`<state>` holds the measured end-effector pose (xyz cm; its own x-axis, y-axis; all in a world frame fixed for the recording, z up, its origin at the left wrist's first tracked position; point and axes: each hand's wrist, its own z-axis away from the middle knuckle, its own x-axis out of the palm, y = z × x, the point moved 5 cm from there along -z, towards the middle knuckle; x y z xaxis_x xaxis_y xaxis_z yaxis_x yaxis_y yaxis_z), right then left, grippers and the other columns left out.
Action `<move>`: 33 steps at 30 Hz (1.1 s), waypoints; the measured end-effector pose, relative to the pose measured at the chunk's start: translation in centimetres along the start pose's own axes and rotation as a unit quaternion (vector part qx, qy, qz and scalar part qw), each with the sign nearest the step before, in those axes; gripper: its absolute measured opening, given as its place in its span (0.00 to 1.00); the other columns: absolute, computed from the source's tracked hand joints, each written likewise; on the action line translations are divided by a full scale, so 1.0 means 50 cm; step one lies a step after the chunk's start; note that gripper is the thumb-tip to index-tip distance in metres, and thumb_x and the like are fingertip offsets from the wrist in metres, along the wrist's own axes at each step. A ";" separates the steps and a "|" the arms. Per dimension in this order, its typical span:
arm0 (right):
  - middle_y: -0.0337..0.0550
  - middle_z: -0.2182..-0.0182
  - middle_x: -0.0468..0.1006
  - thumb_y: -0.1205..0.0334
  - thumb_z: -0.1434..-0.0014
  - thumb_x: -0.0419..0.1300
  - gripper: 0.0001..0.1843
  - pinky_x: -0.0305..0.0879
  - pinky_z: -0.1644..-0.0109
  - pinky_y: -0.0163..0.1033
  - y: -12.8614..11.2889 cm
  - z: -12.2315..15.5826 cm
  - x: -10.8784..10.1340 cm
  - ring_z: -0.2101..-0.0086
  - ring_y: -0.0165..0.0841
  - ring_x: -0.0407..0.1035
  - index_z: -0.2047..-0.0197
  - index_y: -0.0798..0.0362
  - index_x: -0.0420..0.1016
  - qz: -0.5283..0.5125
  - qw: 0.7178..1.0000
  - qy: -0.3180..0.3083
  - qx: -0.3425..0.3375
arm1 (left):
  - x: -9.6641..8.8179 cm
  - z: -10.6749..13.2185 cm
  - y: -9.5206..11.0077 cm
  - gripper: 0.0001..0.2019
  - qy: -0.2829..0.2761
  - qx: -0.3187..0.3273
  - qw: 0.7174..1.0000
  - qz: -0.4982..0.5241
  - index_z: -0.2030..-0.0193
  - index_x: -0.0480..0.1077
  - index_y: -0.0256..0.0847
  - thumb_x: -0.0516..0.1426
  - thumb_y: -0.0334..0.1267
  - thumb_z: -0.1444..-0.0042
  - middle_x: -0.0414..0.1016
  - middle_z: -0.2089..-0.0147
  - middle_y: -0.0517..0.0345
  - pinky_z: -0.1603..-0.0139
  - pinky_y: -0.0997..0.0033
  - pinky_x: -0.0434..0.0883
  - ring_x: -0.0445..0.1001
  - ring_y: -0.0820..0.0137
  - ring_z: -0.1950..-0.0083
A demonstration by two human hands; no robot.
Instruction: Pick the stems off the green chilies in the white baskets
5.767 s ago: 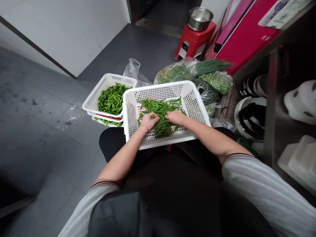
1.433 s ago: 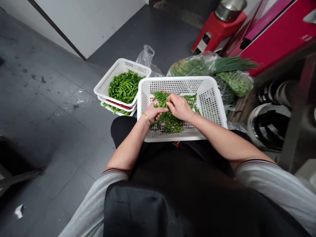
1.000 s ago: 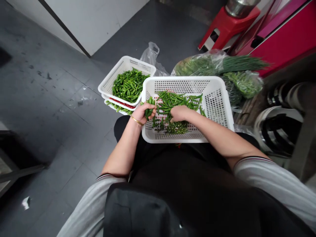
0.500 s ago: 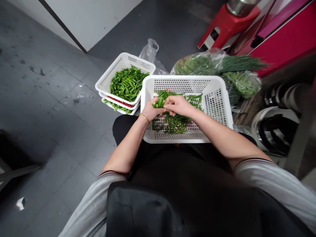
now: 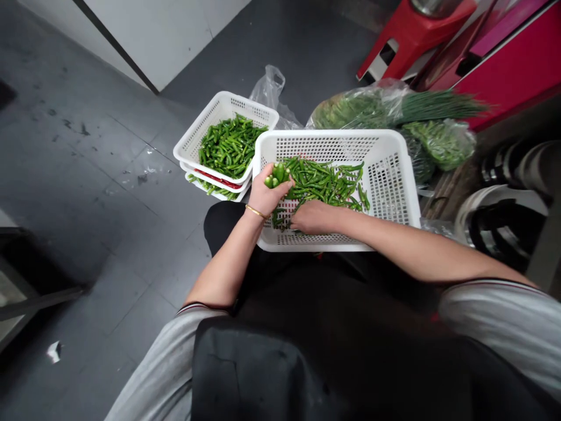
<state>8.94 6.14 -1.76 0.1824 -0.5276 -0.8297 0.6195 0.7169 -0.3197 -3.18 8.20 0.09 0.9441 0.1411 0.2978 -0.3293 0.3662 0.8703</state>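
Observation:
My left hand (image 5: 267,190) is closed around a bunch of green chili peppers (image 5: 279,173), whose ends stick up above the fingers. It is at the left side of a white perforated plastic basket (image 5: 337,133) resting on my lap. My right hand (image 5: 316,217) is low inside this basket near its close wall, with fingers curled downward and the fingertips mostly hidden. Whatever it may hold cannot be made out. Loose green chilies (image 5: 328,178) lie across the basket floor beyond it. The pile of stems seen earlier is largely covered by the right hand.
To the left, a stacked white basket (image 5: 188,137) holds many green chilies (image 5: 230,149); red ones show in the layer below. Bagged greens (image 5: 355,111) lie behind the lap basket. A red stool (image 5: 403,38) and round metal-looking pieces (image 5: 504,225) are on the right.
My right hand has left the chilies in my left hand and gone down toward the near side of the basket, over the stem pile. My left hand still grips its chilies.

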 end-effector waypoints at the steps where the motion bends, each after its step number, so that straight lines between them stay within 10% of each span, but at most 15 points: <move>1: 0.51 0.67 0.79 0.53 0.40 0.58 0.13 0.65 0.63 0.41 0.007 -0.008 0.015 0.64 0.41 0.74 0.63 0.54 0.78 0.030 0.998 -0.043 0.026 | -0.004 0.003 0.013 0.16 0.006 0.013 1.000 0.000 0.63 0.70 0.40 0.66 0.29 0.61 0.74 0.68 0.62 0.74 0.79 0.64 0.71 0.75 0.71; 8: 0.69 0.41 0.63 0.46 0.41 0.58 0.43 0.67 0.58 0.45 -0.020 -0.109 0.072 0.54 0.47 0.71 0.31 0.60 0.47 0.088 0.993 0.081 0.015 | -0.062 0.005 0.047 0.11 0.011 0.024 0.999 0.044 0.69 0.69 0.38 0.65 0.34 0.59 0.69 0.78 0.62 0.78 0.78 0.64 0.66 0.78 0.78; 14: 0.63 0.50 0.72 0.60 0.34 0.47 0.19 0.66 0.55 0.44 0.014 -0.093 0.129 0.55 0.44 0.72 0.48 0.60 0.72 0.109 0.993 0.037 -0.031 | -0.076 0.003 -0.008 0.12 -0.006 -0.017 0.998 0.062 0.70 0.68 0.36 0.65 0.34 0.61 0.71 0.79 0.61 0.80 0.78 0.65 0.68 0.77 0.79; 20: 0.48 0.68 0.79 0.59 0.40 0.58 0.10 0.67 0.63 0.38 0.144 -0.004 0.054 0.67 0.36 0.74 0.65 0.56 0.77 -0.034 0.994 -0.008 0.100 | -0.048 -0.019 -0.042 0.16 -0.046 -0.061 0.996 0.050 0.70 0.68 0.35 0.68 0.32 0.65 0.71 0.77 0.62 0.81 0.77 0.64 0.67 0.78 0.81; 24: 0.39 0.80 0.75 0.61 0.38 0.56 0.09 0.66 0.70 0.33 0.150 0.026 0.000 0.79 0.28 0.69 0.67 0.56 0.74 -0.279 0.936 0.095 0.193 | -0.008 -0.038 -0.071 0.18 -0.037 -0.070 0.996 0.032 0.70 0.68 0.35 0.70 0.31 0.68 0.67 0.81 0.66 0.82 0.77 0.62 0.64 0.79 0.83; 28: 0.41 0.76 0.77 0.64 0.42 0.58 0.06 0.66 0.69 0.33 0.092 0.040 -0.053 0.74 0.29 0.71 0.68 0.56 0.73 -0.308 0.894 0.283 0.160 | 0.028 -0.037 -0.074 0.18 -0.035 -0.039 0.998 0.020 0.71 0.68 0.36 0.71 0.33 0.68 0.67 0.80 0.66 0.82 0.78 0.61 0.63 0.80 0.82; 33: 0.40 0.75 0.77 0.62 0.42 0.57 0.08 0.65 0.75 0.31 0.102 0.057 -0.047 0.78 0.27 0.69 0.64 0.57 0.75 -0.472 0.832 0.257 0.136 | 0.030 -0.015 -0.057 0.16 -0.078 -0.050 0.995 -0.021 0.72 0.69 0.36 0.70 0.37 0.65 0.70 0.78 0.62 0.84 0.78 0.59 0.64 0.79 0.81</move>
<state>13.83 9.73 -0.11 -0.7909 -0.4824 -0.3765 0.4643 -0.0723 -0.8827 -0.83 8.06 -2.26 0.9449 -0.0177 0.3268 -0.2826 0.4598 0.8419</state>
